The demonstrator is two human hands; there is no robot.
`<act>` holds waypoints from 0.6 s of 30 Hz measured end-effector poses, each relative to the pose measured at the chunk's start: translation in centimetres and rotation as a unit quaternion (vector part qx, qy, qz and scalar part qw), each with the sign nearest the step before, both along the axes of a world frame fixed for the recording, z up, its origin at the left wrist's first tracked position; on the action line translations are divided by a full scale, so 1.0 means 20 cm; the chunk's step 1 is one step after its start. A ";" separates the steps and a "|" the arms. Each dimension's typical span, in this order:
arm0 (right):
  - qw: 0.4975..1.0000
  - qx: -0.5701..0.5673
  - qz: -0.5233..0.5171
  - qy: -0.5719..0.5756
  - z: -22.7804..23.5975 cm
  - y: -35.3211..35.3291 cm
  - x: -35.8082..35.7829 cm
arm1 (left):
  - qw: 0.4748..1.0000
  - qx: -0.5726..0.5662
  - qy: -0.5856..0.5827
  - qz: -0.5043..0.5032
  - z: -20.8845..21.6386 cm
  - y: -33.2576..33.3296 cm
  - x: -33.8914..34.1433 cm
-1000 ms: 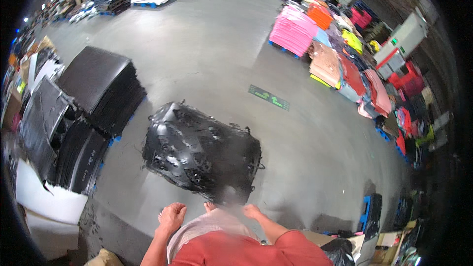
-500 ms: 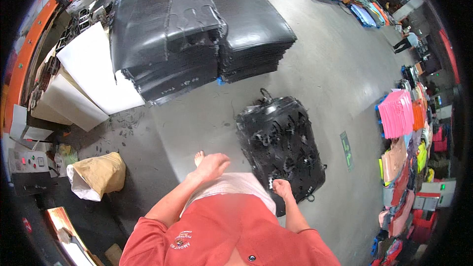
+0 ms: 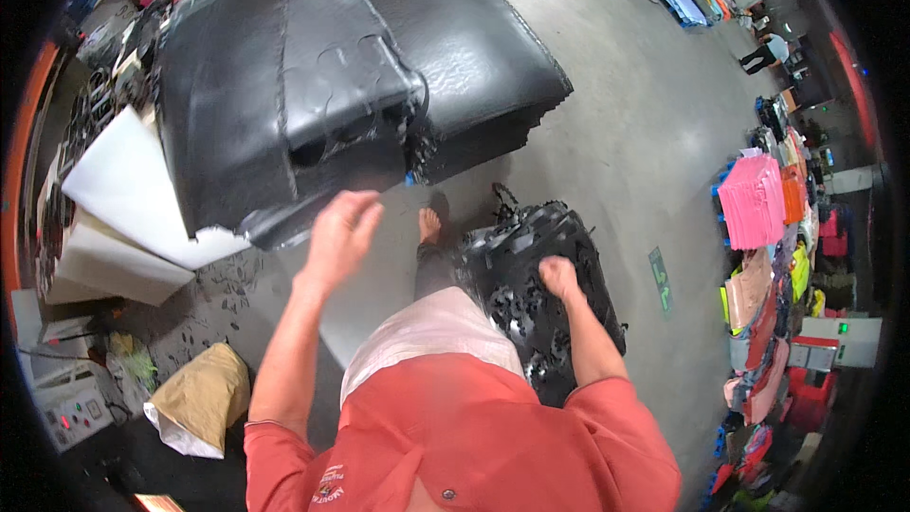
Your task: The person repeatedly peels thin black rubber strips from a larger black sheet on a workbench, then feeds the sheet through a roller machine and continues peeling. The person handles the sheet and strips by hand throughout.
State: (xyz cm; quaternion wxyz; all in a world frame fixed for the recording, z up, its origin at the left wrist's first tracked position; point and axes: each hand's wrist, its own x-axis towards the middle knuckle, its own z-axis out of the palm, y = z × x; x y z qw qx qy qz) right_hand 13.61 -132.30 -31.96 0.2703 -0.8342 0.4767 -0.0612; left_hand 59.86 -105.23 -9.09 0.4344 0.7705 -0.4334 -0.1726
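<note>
My left hand [image 3: 346,232] reaches forward with its fingers apart and holds nothing. It is nearest the front edge of a tall stack of glossy black sheets [image 3: 275,66], whose near corner is cut with curved outlines. Whether it touches the stack I cannot tell. On the right, my right hand [image 3: 557,275] is curled into a loose fist, with nothing showing in it. Below that hand lies a pile of black cut sheets and scraps [image 3: 531,322] on the floor. A second black sheet stack [image 3: 464,28] stands close to the first, behind and right.
White boards [image 3: 123,171] lean left of the stacks. A brown sack [image 3: 204,389] stands near a control box [image 3: 81,412] at left. Pink sheets [image 3: 754,199] and other coloured stacks line the right side. Grey floor [image 3: 616,133] runs between; a person [image 3: 766,54] stands far right.
I have moved forward, nearer the black stacks. My left hand has risen and stretched toward the front edge of the large stack. My right hand has moved forward over the scrap pile.
</note>
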 end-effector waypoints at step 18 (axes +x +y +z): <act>0.955 -0.147 -0.125 0.224 -0.29 -2.54 1.83 | 0.917 0.241 -0.301 0.106 -0.60 -1.20 1.22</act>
